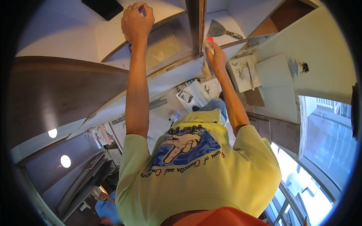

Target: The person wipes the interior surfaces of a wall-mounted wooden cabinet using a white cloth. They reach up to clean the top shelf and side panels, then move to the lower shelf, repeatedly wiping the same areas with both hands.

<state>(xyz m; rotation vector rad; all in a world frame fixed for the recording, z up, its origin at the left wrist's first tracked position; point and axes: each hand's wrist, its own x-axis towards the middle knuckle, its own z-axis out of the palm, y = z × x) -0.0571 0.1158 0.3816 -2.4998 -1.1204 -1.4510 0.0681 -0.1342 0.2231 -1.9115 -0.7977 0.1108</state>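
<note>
My left hand (138,23) is raised at the upper left, near the pale cabinet panel. Its fingers are curled in, and whatever they may hold is hidden. My right hand (216,59) is closed round a slim pale tool with a red end (210,39); its lower part is blurred, so I cannot make out its kind. Just beyond that hand, a putty knife (225,31) with a wide grey blade and a dark and yellow handle lies on a white shelf. Between my two hands stands a dark brown upright edge (197,24).
A black flat device (103,8) lies at the far left. Below, boards and a tool rest on a white box (246,73) at right. A grey metal bar (145,110) lies on the floor. Someone in blue (106,207) is at lower left, near stacked panels (81,182). A window (326,132) is at right.
</note>
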